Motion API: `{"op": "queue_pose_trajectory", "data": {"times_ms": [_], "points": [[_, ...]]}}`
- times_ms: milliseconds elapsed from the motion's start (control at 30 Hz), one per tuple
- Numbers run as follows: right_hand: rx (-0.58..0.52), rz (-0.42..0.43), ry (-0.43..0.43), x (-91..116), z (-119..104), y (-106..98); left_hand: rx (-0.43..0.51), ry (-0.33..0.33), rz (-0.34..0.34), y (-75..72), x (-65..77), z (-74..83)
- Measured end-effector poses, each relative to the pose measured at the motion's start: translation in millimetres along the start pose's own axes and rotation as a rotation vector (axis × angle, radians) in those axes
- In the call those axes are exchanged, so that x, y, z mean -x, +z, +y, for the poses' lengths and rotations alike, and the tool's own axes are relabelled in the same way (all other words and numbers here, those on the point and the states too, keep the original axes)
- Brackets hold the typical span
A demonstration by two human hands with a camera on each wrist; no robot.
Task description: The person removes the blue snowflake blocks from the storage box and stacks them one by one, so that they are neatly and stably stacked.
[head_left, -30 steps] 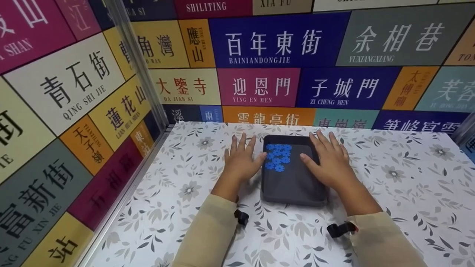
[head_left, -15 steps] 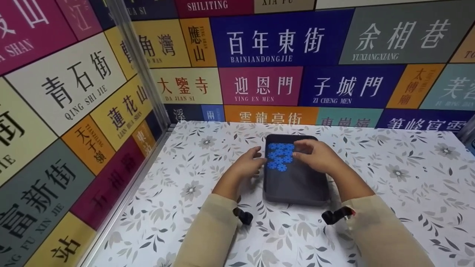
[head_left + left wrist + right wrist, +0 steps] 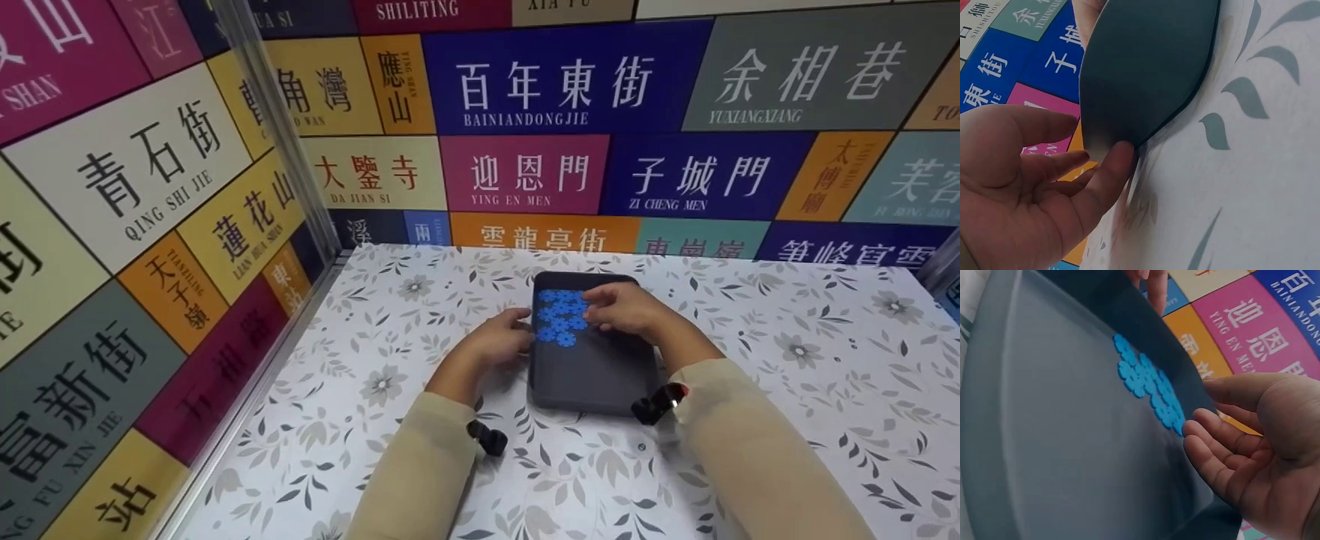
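A dark grey rectangular tray [image 3: 592, 375] lies on the table with several flat blue flower-shaped discs [image 3: 561, 324] set close together in its far left part. Over the tray, my right hand [image 3: 626, 306] reaches in from the right. In the right wrist view its fingertips are right at the nearest blue discs [image 3: 1139, 377], thumb apart, nothing visible between them. My left hand [image 3: 496, 339] is at the tray's left side, fingers relaxed. The left wrist view shows a fingertip of the left hand [image 3: 1033, 180] against the lower edge of the tray's outer wall [image 3: 1140, 73].
A white tabletop [image 3: 300, 450] with grey leaves and flowers surrounds the tray. Coloured wall panels [image 3: 525, 172] with street names rise behind it and on the left. Black wrist cameras sit at both sleeves [image 3: 420, 457].
Both hands were spread flat along the tray's sides. The right hand has moved left over the blue discs with its fingers bending, and the left hand's fingers have bent in beside the tray's left wall.
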State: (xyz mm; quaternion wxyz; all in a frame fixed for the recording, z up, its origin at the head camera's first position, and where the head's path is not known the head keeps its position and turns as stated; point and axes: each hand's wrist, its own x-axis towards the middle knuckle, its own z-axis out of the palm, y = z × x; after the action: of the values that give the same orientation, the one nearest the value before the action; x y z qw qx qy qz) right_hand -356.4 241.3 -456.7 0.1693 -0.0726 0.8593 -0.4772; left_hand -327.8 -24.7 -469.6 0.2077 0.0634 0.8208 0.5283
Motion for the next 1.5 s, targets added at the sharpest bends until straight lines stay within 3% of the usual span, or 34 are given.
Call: {"op": "queue_pose_trajectory", "data": {"times_ms": [333, 633, 767, 1100, 1333, 1500], "points": [[-0.001, -0.05, 0.133, -15, 5, 2, -0.04, -0.028, -0.017, 2.4, -1.0, -1.4], [-0.015, -0.066, 0.185, -19, 4, -1, -0.005, -0.029, -0.035, 1.3, -3.3, -3.0], [0.023, -0.066, 0.179, -22, 3, -1, 0.035, -0.014, -0.04, -0.1, -4.0, -3.7], [0.112, -0.059, 0.2, -26, 1, 2, 0.01, 0.002, -0.029, -2.7, -3.6, -4.0], [0.182, -0.04, 0.149, -25, 2, 4, 0.006, 0.004, -0.031, -2.6, -3.9, -4.0], [0.174, -0.02, 0.101, -23, 3, 5, 0.047, 0.001, -0.036, -2.8, -5.3, -5.7]]}}
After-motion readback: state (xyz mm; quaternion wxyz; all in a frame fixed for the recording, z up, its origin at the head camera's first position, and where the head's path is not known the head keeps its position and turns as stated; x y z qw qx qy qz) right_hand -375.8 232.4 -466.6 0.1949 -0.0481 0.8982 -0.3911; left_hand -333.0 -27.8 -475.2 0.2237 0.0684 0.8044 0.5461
